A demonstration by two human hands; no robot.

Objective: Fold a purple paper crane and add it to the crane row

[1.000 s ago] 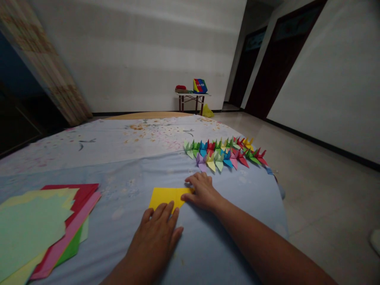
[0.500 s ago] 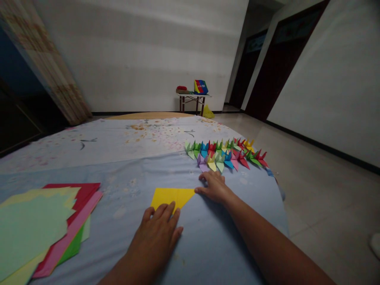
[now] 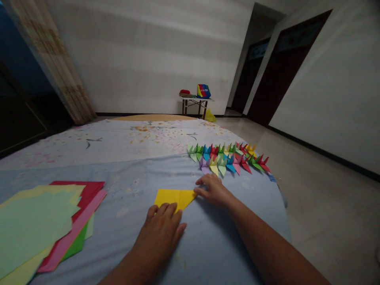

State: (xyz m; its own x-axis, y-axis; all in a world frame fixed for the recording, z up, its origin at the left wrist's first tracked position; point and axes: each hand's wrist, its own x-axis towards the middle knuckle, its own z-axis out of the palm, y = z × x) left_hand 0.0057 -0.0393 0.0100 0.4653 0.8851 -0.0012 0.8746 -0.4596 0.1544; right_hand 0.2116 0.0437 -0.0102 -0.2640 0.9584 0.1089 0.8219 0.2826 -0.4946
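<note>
A folded piece of yellow origami paper [image 3: 170, 195] lies on the blue part of the tablecloth in front of me, a vertical crease showing near its middle. My left hand [image 3: 163, 225] rests flat over its lower edge, fingers stretched out and covering that part. At the paper's right corner, my right hand [image 3: 211, 190] has its thumb and bent fingers closed on the tip; the fingertips partly hide the corner. Just beyond my right hand stand rows of folded paper cranes [image 3: 221, 164] in several colours.
At the left lies a stack of coloured paper sheets [image 3: 32, 221], pale green on top with red, pink and green below. The round table has a floral tablecloth [image 3: 118, 142]. Against the far wall, a small table [image 3: 196, 99] bears a colourful box [image 3: 203, 91]. Tiled floor [image 3: 314, 198] lies to the right.
My right thumb and fingers have come slightly left onto the paper's corner. My left hand stays on the paper. The whole view has shifted slightly as my head moved.
</note>
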